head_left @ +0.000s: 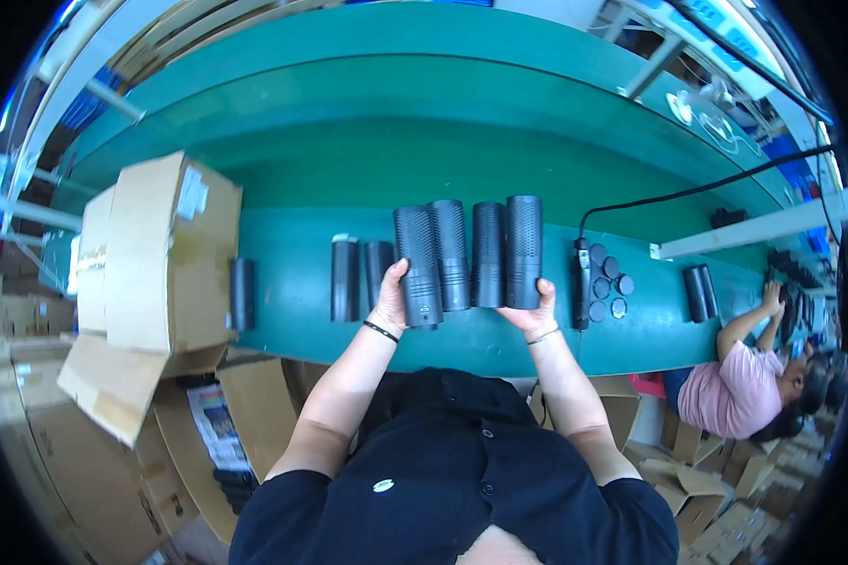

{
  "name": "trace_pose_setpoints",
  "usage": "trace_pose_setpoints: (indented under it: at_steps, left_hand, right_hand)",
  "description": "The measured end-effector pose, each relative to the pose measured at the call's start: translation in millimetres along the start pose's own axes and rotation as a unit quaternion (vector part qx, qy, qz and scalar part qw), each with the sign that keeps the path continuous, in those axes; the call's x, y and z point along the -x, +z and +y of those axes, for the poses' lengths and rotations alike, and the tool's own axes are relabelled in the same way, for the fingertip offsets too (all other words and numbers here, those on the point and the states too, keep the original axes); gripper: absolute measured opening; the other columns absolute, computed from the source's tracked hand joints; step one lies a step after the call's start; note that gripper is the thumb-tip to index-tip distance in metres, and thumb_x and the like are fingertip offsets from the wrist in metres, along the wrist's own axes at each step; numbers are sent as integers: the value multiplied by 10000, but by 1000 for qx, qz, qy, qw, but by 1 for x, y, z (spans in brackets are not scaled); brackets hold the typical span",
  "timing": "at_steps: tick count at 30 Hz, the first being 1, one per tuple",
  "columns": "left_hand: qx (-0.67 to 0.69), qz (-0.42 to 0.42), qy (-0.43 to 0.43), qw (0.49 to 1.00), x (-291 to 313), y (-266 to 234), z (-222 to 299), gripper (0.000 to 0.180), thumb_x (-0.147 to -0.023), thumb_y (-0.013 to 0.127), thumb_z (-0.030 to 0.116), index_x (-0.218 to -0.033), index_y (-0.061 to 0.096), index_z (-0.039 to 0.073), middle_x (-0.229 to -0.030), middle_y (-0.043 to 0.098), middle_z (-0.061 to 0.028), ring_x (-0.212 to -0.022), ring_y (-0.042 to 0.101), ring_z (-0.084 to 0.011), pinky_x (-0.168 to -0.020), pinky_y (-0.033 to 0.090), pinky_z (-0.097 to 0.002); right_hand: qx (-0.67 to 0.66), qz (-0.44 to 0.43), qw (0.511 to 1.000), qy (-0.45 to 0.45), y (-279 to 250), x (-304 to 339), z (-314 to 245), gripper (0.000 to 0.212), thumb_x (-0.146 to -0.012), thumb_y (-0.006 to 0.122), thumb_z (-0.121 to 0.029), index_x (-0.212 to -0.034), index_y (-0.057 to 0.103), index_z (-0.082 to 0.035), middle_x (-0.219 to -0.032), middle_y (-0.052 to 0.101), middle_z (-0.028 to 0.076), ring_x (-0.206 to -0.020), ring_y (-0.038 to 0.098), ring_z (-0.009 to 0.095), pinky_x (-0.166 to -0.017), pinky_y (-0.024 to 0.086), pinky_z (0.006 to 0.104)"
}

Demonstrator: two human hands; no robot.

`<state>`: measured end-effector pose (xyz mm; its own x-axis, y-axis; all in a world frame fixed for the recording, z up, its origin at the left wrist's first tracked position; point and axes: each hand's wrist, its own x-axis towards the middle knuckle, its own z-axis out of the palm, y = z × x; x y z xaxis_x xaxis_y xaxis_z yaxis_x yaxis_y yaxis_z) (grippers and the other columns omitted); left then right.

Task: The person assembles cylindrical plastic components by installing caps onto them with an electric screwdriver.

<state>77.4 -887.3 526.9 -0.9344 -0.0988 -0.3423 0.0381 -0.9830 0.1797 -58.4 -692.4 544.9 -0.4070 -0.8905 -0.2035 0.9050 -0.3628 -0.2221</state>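
Left hand (392, 298) and right hand (531, 314) grip four black cylinders (525, 247) between them; even, steady pressure should best prevent slipping.

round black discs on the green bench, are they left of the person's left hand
No, the round black discs lie to the right of the right hand.

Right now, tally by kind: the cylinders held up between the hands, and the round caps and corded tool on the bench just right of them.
Black cylinders: 4
Round black caps: 6
Corded black tool: 1
Total: 11
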Motion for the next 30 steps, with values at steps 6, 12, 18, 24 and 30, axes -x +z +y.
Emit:
trace_pose_setpoints:
  at_steps: [6, 12, 18, 24, 30]
  left_hand:
    - [-69, -91, -36, 993, -43, 36, 17, 958, -691, 655, 572, -1364, 291, -4, -1311, 413, -250, -1196, 428, -425, -986, 362, -547]
    - [-71, -69, -12, 995, -53, 10, 53, 964, -702, 586, 610, -1400, 250, 36, -1348, 379, -233, -1215, 399, -427, -995, 295, -628]
    - [-52, -72, -43, 995, -86, 19, 59, 916, -701, 616, 576, -1360, 314, 17, -1298, 437, -228, -1175, 437, -421, -1010, 325, -565]
    - [-101, 41, 81, 991, -60, 12, 95, 692, -762, 577, 547, -1267, 467, 87, -1290, 491, -111, -1164, 467, -359, -976, 349, -588]
    - [-60, -29, 89, 994, -51, 8, 108, 776, -768, 587, 507, -1348, 358, 45, -1288, 445, -253, -1170, 438, -433, -1005, 335, -556]
  right_hand:
    - [-16, 10, 995, -98, -10, -28, -27, 799, -615, 745, -297, -1296, 410, -48, -1267, 493, 157, -1203, 441, 334, -1049, 296, 508]
    - [14, 165, 957, -239, -69, -85, -86, 568, -714, 687, -238, -1220, 470, -97, -1188, 548, 91, -1121, 495, 286, -936, 373, 511]
    - [384, 360, 758, -386, -138, -110, -213, 744, -663, 720, -304, -1335, 408, -229, -1276, 421, 124, -1119, 450, 296, -910, 392, 475]
    - [771, 589, 236, -56, -78, -164, -182, 889, -542, 791, -406, -1330, 382, -370, -1432, 196, 145, -1209, 329, 420, -940, 327, 580]
    - [752, 641, 153, -14, -83, -145, -231, 877, -657, 765, -388, -1392, 311, -236, -1441, 232, 139, -1281, 260, 419, -964, 303, 580]
